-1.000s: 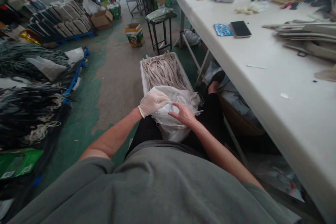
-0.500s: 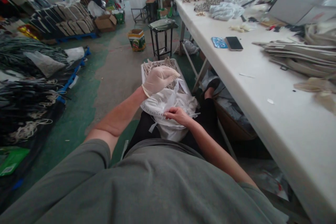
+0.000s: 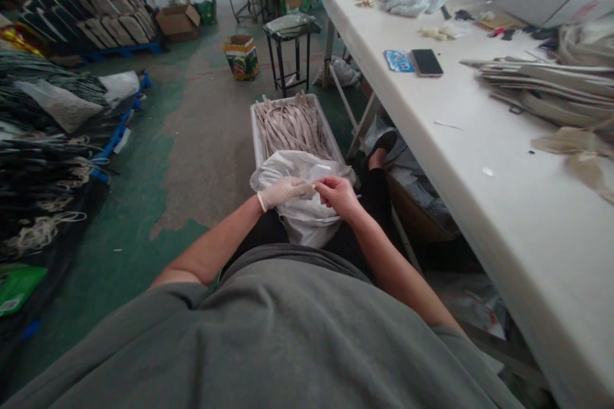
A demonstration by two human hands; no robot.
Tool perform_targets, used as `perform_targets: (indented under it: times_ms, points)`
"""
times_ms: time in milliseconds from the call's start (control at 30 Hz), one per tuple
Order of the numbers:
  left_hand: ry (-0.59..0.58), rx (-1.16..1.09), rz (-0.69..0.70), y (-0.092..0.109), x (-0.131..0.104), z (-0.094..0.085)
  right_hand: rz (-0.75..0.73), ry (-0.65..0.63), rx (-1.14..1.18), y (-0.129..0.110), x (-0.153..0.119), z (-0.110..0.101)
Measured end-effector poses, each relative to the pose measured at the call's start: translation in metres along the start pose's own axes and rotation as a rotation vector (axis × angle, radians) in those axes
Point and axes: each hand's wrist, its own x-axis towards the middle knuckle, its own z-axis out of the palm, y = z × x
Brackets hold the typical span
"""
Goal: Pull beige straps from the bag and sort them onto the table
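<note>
My left hand (image 3: 286, 192), in a pale glove, reaches in from the left above a white plastic bag (image 3: 307, 217) on my lap. Bare and pinched, my right hand (image 3: 337, 195) meets the left fingertips over the bag. Between the fingertips is something small and pale, too small to name. Just beyond the bag, a white crate (image 3: 257, 140) holds many beige straps (image 3: 292, 124). The bag covers the crate's near end.
A long white table (image 3: 460, 160) runs along my right, carrying a phone (image 3: 426, 62), a blue packet (image 3: 398, 61) and stacked beige strips (image 3: 542, 86). Ahead stand a black stool (image 3: 291, 45) and a printed carton (image 3: 240, 56). Dark cords (image 3: 43, 166) lie on a pallet at left.
My left hand has come down from over the crate to meet my right hand, uncovering the straps. The bag's raised film now lies lower. My view has tilted slightly downward.
</note>
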Motion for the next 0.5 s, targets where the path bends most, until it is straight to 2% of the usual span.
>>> perform_targets:
  times_ms: [33,100,167,333,500]
  points:
    - [-0.008,-0.114,0.02,-0.004,-0.004,0.012,0.002,0.002,-0.009,0.001,0.001,0.0]
    - [0.061,-0.262,0.046,-0.008,-0.007,0.029,0.008,0.002,-0.023,0.001,0.002,0.0]
    - [0.141,-0.304,0.038,-0.01,-0.007,0.039,0.008,0.021,-0.043,0.0,0.002,-0.001]
    - [0.175,-0.305,-0.053,-0.014,-0.011,0.042,0.001,0.139,-0.076,0.0,0.001,-0.016]
    - [0.133,-0.299,-0.105,-0.016,-0.016,0.046,-0.05,0.229,-0.054,0.004,0.005,-0.023]
